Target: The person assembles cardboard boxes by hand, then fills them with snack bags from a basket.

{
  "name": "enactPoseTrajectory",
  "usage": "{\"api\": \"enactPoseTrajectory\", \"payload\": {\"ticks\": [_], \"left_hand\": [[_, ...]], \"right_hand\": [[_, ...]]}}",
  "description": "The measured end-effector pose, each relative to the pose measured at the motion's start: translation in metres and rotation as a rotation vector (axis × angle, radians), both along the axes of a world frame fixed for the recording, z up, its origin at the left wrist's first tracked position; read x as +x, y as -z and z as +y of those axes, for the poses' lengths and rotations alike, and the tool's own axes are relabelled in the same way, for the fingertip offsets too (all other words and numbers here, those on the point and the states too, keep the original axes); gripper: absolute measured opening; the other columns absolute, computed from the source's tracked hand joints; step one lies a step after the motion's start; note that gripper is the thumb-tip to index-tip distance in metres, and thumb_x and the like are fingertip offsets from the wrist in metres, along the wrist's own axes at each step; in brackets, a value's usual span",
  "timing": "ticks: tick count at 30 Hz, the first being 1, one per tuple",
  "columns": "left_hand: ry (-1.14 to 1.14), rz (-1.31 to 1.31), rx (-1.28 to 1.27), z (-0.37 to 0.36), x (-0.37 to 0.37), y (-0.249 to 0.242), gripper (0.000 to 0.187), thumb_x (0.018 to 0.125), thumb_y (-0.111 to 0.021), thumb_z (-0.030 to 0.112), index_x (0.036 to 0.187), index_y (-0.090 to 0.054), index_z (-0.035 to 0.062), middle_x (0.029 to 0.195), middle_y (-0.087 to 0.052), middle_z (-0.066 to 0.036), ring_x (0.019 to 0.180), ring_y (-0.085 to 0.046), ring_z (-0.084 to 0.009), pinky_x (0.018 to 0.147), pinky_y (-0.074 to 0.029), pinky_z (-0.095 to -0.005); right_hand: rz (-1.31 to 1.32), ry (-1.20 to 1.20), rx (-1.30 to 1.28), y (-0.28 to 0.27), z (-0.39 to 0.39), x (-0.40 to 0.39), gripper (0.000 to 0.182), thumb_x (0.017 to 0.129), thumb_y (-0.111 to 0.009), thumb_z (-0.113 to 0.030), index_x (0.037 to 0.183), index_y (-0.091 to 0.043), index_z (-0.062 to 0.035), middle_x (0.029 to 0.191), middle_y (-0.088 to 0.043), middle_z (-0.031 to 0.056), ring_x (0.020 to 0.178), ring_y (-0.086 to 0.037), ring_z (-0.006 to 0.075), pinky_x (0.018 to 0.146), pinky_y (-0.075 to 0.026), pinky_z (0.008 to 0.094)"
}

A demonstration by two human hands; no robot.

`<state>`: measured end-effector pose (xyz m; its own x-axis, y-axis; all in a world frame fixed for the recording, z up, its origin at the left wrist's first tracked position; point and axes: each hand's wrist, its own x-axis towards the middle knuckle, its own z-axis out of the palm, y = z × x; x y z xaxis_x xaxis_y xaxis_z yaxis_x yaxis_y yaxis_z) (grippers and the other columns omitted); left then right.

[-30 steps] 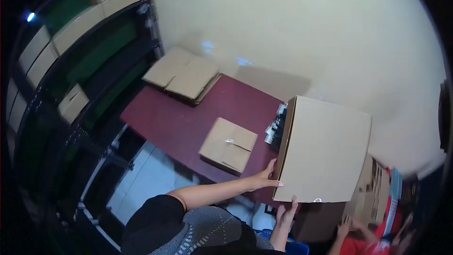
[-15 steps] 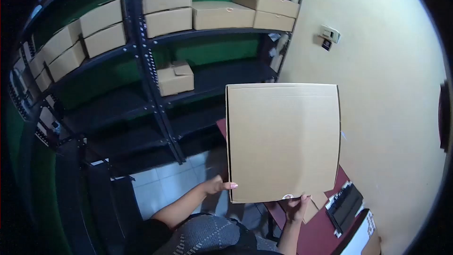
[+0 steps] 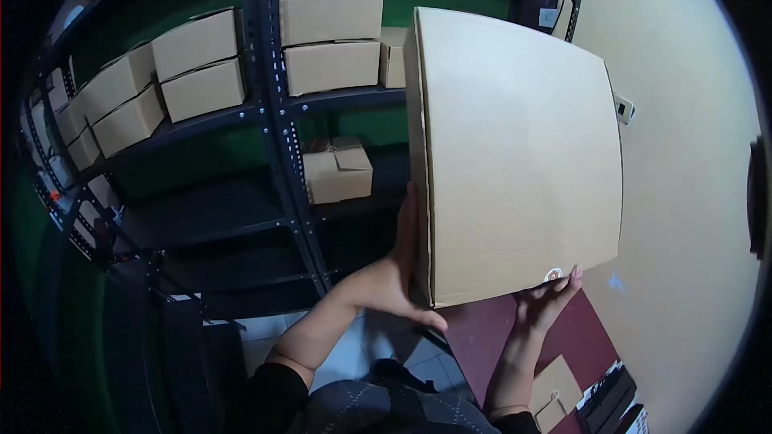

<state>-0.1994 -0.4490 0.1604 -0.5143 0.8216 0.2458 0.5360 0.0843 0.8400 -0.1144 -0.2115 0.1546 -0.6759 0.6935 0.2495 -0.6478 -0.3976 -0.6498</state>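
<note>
A large flat cardboard box (image 3: 523,161) is held up in front of me, its broad face toward the camera and a small round sticker (image 3: 553,275) at its lower edge. My left hand (image 3: 402,277) presses against the box's left side, thumb near the bottom corner and fingers along the side wall. Under the front edge, by the sticker, my right hand (image 3: 551,301) supports the box. Part of its fingers is hidden beneath. The box covers the right part of the upper shelf.
A dark metal rack (image 3: 273,112) carries several cardboard boxes (image 3: 331,68) on its upper shelf and a smaller box (image 3: 338,173) below. A pale wall (image 3: 683,193) with a switch (image 3: 624,109) is at right. Below stands a maroon table (image 3: 490,337) with a folded carton (image 3: 557,390) and black items (image 3: 607,402).
The large box has risen and tilted toward the upper shelf. My left hand has moved up along its side, and my right hand has risen with its lower edge. The view has shifted.
</note>
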Motion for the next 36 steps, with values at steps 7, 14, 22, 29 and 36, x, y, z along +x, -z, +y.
{"api": "enactPoseTrajectory", "payload": {"ticks": [7,14,22,29,36], "left_hand": [[-0.555,0.814,0.2,0.035,-0.054,-0.051,0.145,0.055,-0.08,0.057,0.135,0.028,0.0019,0.141,0.025,-0.029,0.131,0.021,-0.0467,0.109,-0.005,-0.0555],[-0.522,0.536,0.456,0.052,-0.134,-0.069,0.136,0.06,-0.082,0.045,0.139,0.021,0.0035,0.146,0.016,-0.023,0.137,0.009,-0.0372,0.111,-0.011,-0.0493],[-0.395,0.494,0.612,0.054,-0.194,-0.069,0.123,0.067,-0.08,0.029,0.141,0.015,0.0048,0.148,0.008,-0.021,0.138,0.005,-0.0342,0.111,-0.012,-0.0457],[-0.461,0.69,0.652,0.039,-0.207,-0.075,0.114,0.069,-0.078,0.031,0.142,0.004,-0.0005,0.147,-0.004,-0.024,0.137,-0.005,-0.0379,0.11,-0.013,-0.0465],[-0.349,0.603,0.786,0.023,-0.194,-0.069,0.086,0.07,-0.077,0.025,0.139,-0.028,0.0077,0.145,-0.005,-0.03,0.135,-0.005,-0.0476,0.107,-0.015,-0.0551]], "right_hand": [[0.038,-0.069,0.134,-0.063,0.018,-0.087,0.068,0.086,-0.051,-0.046,0.136,-0.027,-0.0072,0.127,-0.042,0.0146,0.109,-0.052,0.0224,0.089,-0.048,0.0375],[-0.032,-0.109,0.132,-0.086,0.028,-0.161,0.084,0.078,-0.061,-0.051,0.14,-0.012,-0.0199,0.124,-0.03,0.0199,0.112,-0.044,0.03,0.074,-0.055,0.0389],[-0.114,-0.116,0.174,-0.1,0.026,-0.204,0.088,0.079,-0.06,-0.05,0.141,-0.007,-0.0163,0.127,-0.032,0.0202,0.113,-0.046,0.0277,0.072,-0.055,0.0356],[-0.12,-0.008,0.321,-0.119,-0.002,-0.204,0.082,0.083,-0.055,-0.053,0.141,-0.014,-0.013,0.12,-0.039,0.0161,0.108,-0.048,0.0253,0.073,-0.054,0.0333],[-0.059,-0.096,0.25,-0.105,-0.007,-0.205,0.068,0.09,-0.05,-0.044,0.14,-0.021,-0.0089,0.117,-0.046,0.0125,0.105,-0.052,0.0188,0.072,-0.051,0.0307]]}}
